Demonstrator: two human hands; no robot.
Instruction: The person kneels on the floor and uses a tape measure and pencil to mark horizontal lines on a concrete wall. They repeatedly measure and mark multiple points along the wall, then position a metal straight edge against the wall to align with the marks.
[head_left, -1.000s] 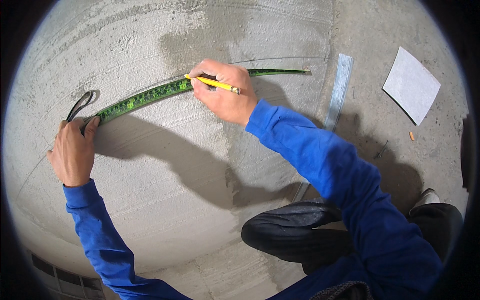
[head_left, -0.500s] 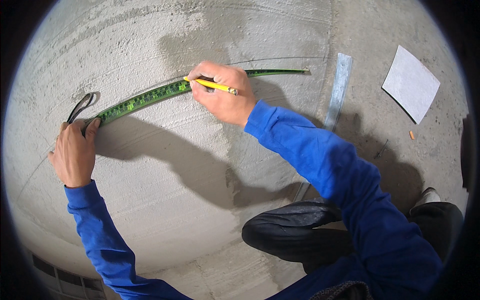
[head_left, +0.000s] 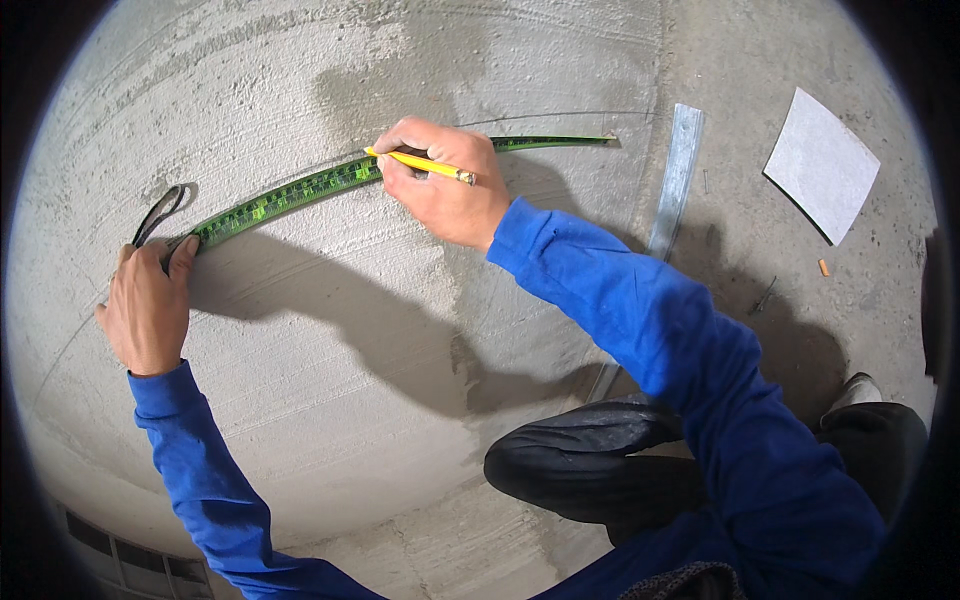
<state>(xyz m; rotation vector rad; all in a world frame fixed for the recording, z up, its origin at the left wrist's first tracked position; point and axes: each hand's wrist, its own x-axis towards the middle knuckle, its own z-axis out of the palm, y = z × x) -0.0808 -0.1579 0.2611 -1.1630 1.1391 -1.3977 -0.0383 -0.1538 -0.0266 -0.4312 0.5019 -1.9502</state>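
A green tape measure (head_left: 290,198) is pulled out across the rough grey plaster surface (head_left: 330,400), its far end resting at the right. My left hand (head_left: 150,305) grips the tape's case, mostly hidden by my fingers; a dark wrist strap (head_left: 160,212) loops out above it. My right hand (head_left: 445,180) is closed on a yellow pencil (head_left: 425,165), with its tip at the tape's upper edge. Part of the blade passes out of sight behind this hand. A thin drawn line (head_left: 570,114) runs just above the tape's right end.
On the concrete floor (head_left: 750,60) at the right lie a metal strip (head_left: 675,180), a pale square tile or sheet (head_left: 823,167) and a small orange stub (head_left: 823,268). My bent knee in dark trousers (head_left: 590,460) is at the lower middle. A dark grille (head_left: 140,560) shows at lower left.
Almost nothing differs. The pencil tip and my right hand have shifted very slightly up and left; the tape and my left hand stay in place.
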